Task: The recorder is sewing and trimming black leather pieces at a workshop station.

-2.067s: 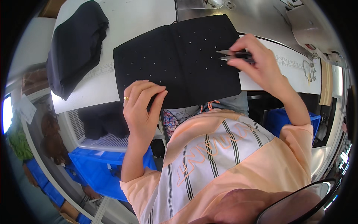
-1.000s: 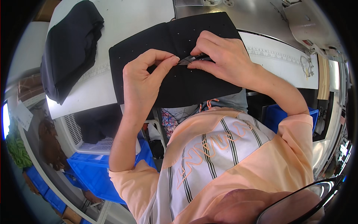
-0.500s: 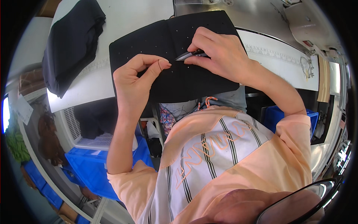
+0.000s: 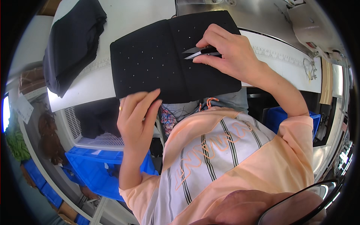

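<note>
The right hand's (image 4: pixel 235 52) fingers pinch small scissors (image 4: pixel 198 54), blades apart, over the dotted black cloth (image 4: pixel 161 80); the left hand's (image 4: pixel 135 116) fingers sit loosely parted at its near left edge, perhaps steadying it across the white surface's (image 4: pixel 138 17) near side.

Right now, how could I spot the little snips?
Find the white table, then the pale-dotted black cloth across its front edge. Above that cloth's right half, the right hand holds the thread snips. Unlike the cloth, they have two pointed blades, spread apart, aimed left.
</note>
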`<state>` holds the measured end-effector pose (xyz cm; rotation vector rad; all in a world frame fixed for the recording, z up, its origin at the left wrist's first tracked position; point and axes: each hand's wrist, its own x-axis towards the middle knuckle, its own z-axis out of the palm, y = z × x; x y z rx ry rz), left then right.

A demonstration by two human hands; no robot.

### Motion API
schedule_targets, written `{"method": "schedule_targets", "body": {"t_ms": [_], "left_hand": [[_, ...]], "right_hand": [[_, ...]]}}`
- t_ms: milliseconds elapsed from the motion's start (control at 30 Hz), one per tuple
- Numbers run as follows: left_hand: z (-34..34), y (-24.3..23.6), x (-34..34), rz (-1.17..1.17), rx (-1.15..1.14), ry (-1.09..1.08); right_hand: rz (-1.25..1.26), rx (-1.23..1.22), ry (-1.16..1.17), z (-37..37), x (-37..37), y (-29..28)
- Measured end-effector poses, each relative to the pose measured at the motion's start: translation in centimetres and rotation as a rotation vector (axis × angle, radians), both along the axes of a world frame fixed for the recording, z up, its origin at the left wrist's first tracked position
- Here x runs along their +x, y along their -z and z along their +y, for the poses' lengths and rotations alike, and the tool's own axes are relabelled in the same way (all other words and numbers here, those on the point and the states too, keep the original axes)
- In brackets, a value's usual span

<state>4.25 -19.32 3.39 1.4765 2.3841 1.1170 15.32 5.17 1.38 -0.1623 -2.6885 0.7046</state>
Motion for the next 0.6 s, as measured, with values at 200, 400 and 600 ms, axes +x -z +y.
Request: {"method": "schedule_targets", "body": {"t_ms": [200,400,600], "left_hand": [[6.3,1.4,-2.3,0.315,0.074,0.142],[7.3,1.4,-2.3,0.522,-0.017,0.203],[7.7,1.5,-2.5,0.752,-0.075,0.254]], "right_hand": [[-0.005,0.004,0.018,0.0,0.2,-0.2],[0.033,-0.022,0.002,0.0,0.2,0.0],[0.070,-0.008,-0.008,-0.3,-0.2,0.2]]}}
